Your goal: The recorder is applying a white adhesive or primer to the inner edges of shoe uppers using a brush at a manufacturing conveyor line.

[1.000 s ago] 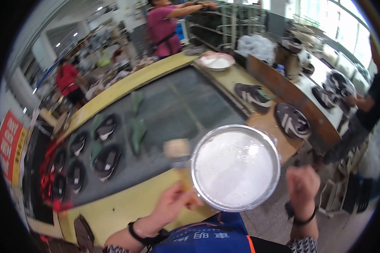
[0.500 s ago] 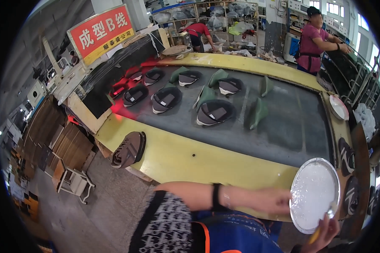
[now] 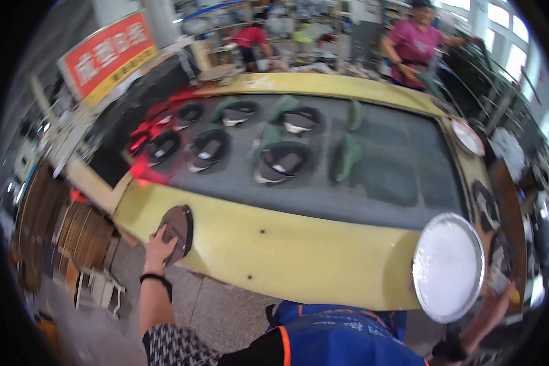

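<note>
At the left of the yellow table edge, my left hand grips the brown shoe near its opening, fingers over its upper. The shoe still lies on the edge. My right hand, blurred, is at the lower right, closed around a brush with a yellow handle. Beside that hand is a round, shallow metal pan with white liquid in it.
A dark conveyor belt carries several dark shoe uppers and green pieces. Red light falls on its left end. More shoes stand at the right edge. A person in a pink shirt stands across the table; another in red bends behind.
My left hand has moved from beside the pan across to the brown shoe and taken hold of it. My right hand has drawn the brush off the pan to the right.
</note>
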Demonstrator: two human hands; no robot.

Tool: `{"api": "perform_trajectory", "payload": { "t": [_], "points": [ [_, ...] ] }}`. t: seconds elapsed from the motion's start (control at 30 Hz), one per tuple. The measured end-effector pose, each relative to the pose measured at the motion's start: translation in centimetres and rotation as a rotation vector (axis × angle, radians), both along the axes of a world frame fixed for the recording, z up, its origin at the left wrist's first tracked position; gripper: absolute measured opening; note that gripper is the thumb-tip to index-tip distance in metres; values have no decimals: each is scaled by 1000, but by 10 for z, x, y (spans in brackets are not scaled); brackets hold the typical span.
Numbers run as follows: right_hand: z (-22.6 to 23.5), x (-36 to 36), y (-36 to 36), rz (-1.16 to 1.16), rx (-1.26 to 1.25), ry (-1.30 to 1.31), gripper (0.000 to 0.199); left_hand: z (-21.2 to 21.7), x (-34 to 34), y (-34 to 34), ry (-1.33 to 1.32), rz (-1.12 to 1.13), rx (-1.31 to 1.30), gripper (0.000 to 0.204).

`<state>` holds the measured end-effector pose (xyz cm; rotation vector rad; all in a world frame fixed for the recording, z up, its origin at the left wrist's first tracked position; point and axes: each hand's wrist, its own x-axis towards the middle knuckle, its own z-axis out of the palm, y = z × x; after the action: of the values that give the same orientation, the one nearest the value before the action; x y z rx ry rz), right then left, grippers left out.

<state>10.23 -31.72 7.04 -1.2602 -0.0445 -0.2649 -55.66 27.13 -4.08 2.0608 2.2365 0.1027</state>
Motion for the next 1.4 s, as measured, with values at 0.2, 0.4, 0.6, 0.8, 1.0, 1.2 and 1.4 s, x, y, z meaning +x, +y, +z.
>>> {"api": "perform_trajectory", "payload": {
  "t": [0.2, 0.4, 0.6, 0.8, 1.0, 1.2, 1.4],
  "points": [
    [2, -37, 57, 155, 62, 32, 27, 48, 118, -75, -172, -449, -291, 91],
    [8, -51, 52, 207, 138, 88, 30, 78, 235, -145, -168, -919, -537, 96],
    [-11, -57, 15, 179, 183, 103, 29, 76, 305, -179, -284, -1408, -673, 101],
    [-23, -66, 2, 111, 138, 126, 17, 51, 366, -213, -163, -1600, -171, 89],
    [-28, -48, -4, 166, -164, 190, 19, 43, 418, -189, -260, -1405, -397, 84],
    [-34, -31, -13, 183, -533, 93, 15, 113, 406, -187, -409, -1388, -562, 79],
    [-41, -29, -27, 203, -535, 71, 15, 92, 397, -188, -982, -1087, -683, 63]
  ]
}}
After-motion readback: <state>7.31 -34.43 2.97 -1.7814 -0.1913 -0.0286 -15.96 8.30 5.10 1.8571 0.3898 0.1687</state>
